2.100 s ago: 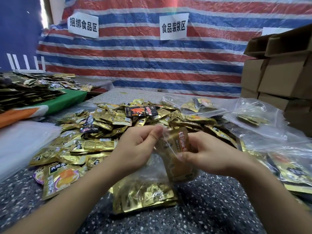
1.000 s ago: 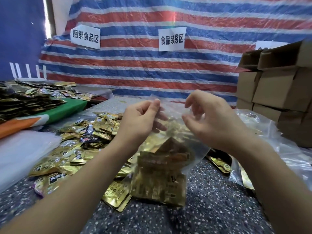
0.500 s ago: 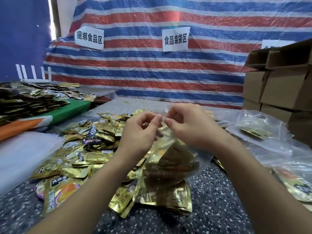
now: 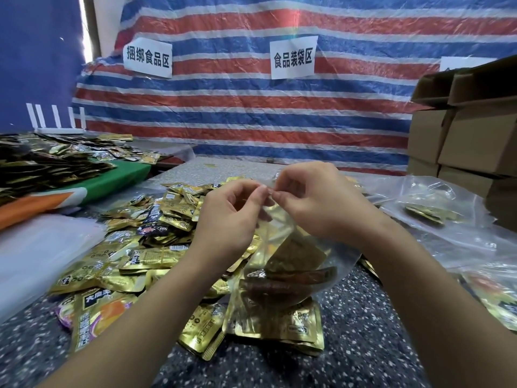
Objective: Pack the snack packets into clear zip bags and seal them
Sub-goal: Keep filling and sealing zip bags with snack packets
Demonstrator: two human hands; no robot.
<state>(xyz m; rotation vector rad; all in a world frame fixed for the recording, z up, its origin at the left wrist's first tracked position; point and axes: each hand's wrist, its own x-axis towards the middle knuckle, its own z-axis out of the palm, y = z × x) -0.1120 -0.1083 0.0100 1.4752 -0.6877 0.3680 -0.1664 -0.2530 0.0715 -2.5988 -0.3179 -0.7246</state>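
Observation:
A clear zip bag [image 4: 291, 264] holding several gold snack packets hangs upright above the speckled table [image 4: 372, 340]. My left hand [image 4: 232, 217] and my right hand [image 4: 316, 203] pinch its top edge, fingertips almost meeting at the middle. The bag's bottom rests on gold packets [image 4: 277, 323] lying flat on the table. A wide pile of loose gold snack packets [image 4: 140, 247] spreads to the left, with a purple and orange packet [image 4: 95, 315] at its near edge.
Other clear bags with packets [image 4: 425, 214] lie at the right. Stacked cardboard boxes [image 4: 470, 135] stand at the far right. A second heap of dark packets [image 4: 47, 161] sits on a green cloth at the left. A striped tarp hangs behind.
The filled bag was lifted off the table and held upright. My hands, apart a second ago, have come together at the bag's top edge.

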